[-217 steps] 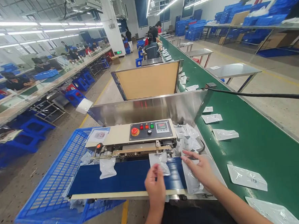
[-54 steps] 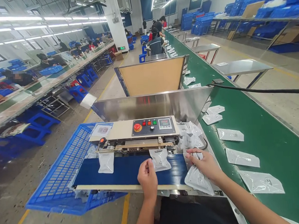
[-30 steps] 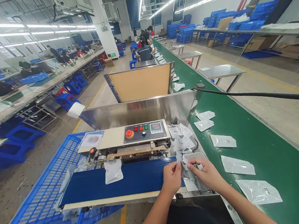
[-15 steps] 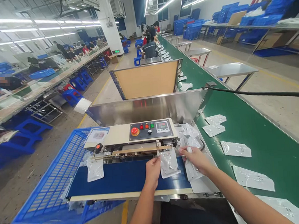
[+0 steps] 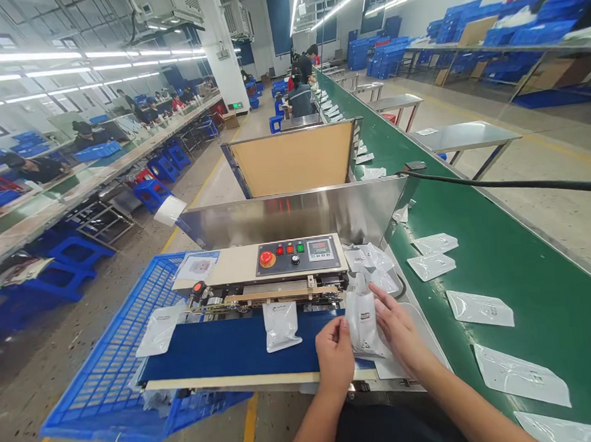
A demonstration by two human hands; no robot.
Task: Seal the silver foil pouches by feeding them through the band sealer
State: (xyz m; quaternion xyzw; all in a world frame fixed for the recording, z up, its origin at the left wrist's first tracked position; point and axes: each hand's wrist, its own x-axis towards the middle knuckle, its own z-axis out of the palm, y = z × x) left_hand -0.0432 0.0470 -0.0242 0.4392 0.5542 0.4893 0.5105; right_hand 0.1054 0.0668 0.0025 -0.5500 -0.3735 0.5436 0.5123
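Observation:
A white foil pouch [image 5: 362,318] stands upright at the right end of the blue conveyor belt [image 5: 218,352], by the band sealer [image 5: 228,273]. My left hand [image 5: 336,353] pinches its left edge between thumb and fingers. Along its right side lies my right hand [image 5: 401,331], fingers stretched out and touching or very near the pouch; the exact contact is hard to see. A second pouch [image 5: 282,326] hangs from the sealer's band midway along the belt. At the left end, another pouch [image 5: 158,331] tilts out over the blue basket [image 5: 101,366].
Several pouches [image 5: 372,259] are heaped right of the sealer. A green conveyor [image 5: 519,280] runs along my right with flat pouches [image 5: 481,308] on it. Behind the sealer rises a metal panel [image 5: 295,214]. A black cable [image 5: 513,183] crosses the green conveyor. Other people sit farther off.
The pouch that was by my left hand has travelled left along the sealer. My left hand has moved right onto another pouch, now upright. The leftmost pouch has tipped over the basket.

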